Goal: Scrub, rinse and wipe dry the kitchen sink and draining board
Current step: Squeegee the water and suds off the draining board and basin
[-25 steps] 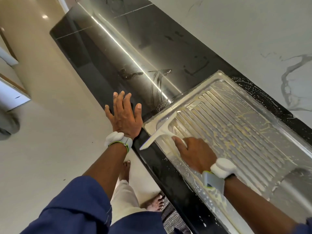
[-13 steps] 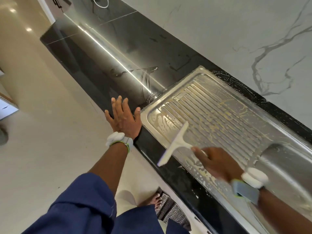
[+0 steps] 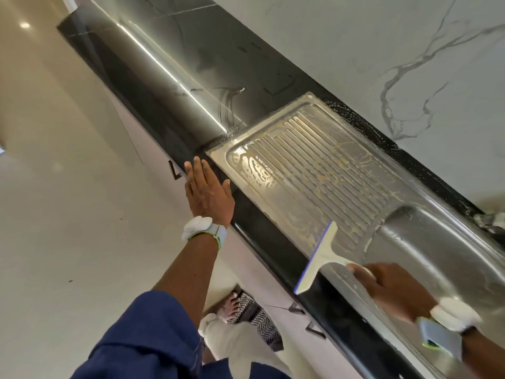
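Note:
The steel draining board [image 3: 314, 170] is ribbed and streaked with yellowish soapy foam. The sink bowl [image 3: 437, 242] adjoins it on the right. My right hand [image 3: 393, 288] grips the handle of a white squeegee [image 3: 318, 258] with a blue blade edge. The blade lies across the board's near rim beside the bowl. My left hand [image 3: 207, 192] hovers with straight fingers at the black counter's front edge, left of the board, holding nothing.
A glossy black countertop [image 3: 177, 72] runs away to the upper left. The white marble wall [image 3: 355, 50] rises behind the sink. Soap suds [image 3: 355, 116] dot the counter strip behind the board. My feet and a patterned mat [image 3: 251, 310] are below on the pale floor.
My right hand has dragged the squeegee along the draining board from its left end to the edge by the bowl. My left hand stayed open near the counter edge.

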Demonstrator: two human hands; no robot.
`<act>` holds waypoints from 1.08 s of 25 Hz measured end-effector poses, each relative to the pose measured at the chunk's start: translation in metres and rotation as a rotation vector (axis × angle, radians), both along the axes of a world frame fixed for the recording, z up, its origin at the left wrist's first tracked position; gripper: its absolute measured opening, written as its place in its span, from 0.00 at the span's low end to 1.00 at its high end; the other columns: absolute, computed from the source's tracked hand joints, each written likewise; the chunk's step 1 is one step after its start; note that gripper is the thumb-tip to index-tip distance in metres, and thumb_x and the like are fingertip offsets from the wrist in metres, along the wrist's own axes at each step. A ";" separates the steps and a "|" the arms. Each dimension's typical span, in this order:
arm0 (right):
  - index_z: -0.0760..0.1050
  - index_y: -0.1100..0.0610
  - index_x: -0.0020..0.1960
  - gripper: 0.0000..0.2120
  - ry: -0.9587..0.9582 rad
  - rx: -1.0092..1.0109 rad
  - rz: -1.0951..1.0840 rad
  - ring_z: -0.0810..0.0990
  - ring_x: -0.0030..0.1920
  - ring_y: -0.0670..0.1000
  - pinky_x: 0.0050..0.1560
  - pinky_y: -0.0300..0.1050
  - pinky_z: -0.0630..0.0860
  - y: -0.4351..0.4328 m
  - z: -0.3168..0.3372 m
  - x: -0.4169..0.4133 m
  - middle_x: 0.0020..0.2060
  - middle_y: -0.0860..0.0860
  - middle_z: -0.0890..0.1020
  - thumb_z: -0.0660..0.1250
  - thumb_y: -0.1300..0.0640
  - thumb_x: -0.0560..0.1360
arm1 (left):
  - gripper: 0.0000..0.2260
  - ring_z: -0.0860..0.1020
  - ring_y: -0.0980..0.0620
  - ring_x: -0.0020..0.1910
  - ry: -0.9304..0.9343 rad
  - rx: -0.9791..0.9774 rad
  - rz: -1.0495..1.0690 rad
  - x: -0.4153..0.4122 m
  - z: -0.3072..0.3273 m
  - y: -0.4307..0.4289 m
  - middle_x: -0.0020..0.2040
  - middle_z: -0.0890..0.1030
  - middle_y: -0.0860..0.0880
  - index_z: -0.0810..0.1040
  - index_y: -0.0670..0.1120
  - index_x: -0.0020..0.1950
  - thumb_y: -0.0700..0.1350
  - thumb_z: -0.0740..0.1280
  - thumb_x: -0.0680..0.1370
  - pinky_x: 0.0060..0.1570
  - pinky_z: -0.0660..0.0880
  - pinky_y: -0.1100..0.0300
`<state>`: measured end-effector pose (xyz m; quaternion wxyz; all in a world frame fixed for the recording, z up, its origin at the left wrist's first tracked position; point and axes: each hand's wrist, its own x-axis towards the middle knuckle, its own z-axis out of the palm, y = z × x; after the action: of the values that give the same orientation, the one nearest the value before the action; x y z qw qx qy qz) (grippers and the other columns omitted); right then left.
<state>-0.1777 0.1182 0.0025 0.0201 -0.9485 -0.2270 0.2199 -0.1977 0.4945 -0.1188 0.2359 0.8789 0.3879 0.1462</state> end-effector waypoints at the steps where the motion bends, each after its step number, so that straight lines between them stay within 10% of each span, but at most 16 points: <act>1: 0.76 0.53 0.36 0.35 0.002 0.009 0.009 0.76 0.30 0.49 0.35 0.43 0.70 0.013 0.000 0.002 0.26 0.49 0.76 0.45 0.26 0.74 | 0.34 0.51 0.39 0.83 0.010 -0.016 0.003 -0.007 0.002 -0.012 0.83 0.56 0.41 0.56 0.38 0.82 0.53 0.65 0.83 0.77 0.60 0.43; 7: 0.66 0.51 0.28 0.31 -0.018 0.185 0.026 0.74 0.35 0.60 0.38 0.50 0.68 0.106 -0.030 0.024 0.25 0.48 0.70 0.51 0.30 0.78 | 0.35 0.49 0.41 0.84 0.167 -0.090 -0.011 -0.039 0.012 -0.056 0.85 0.50 0.43 0.52 0.39 0.84 0.57 0.60 0.85 0.76 0.59 0.41; 15: 0.74 0.48 0.33 0.40 0.047 -0.017 0.199 0.74 0.26 0.42 0.35 0.42 0.70 -0.106 0.001 0.037 0.25 0.45 0.77 0.40 0.18 0.68 | 0.33 0.46 0.41 0.84 0.220 -0.177 0.093 -0.047 0.024 -0.110 0.85 0.48 0.45 0.49 0.41 0.84 0.54 0.59 0.86 0.75 0.62 0.42; 27: 0.69 0.54 0.31 0.37 0.002 0.008 0.547 0.76 0.31 0.52 0.40 0.50 0.75 -0.063 -0.009 0.114 0.25 0.49 0.73 0.46 0.23 0.73 | 0.31 0.47 0.42 0.83 0.478 -0.187 0.167 -0.031 0.051 -0.129 0.85 0.48 0.49 0.51 0.43 0.84 0.52 0.60 0.86 0.72 0.61 0.32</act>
<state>-0.0634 0.0556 -0.0069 -0.0362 -0.8516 -0.4756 0.2172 -0.2284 0.3659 -0.0675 0.2051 0.8278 0.5156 -0.0830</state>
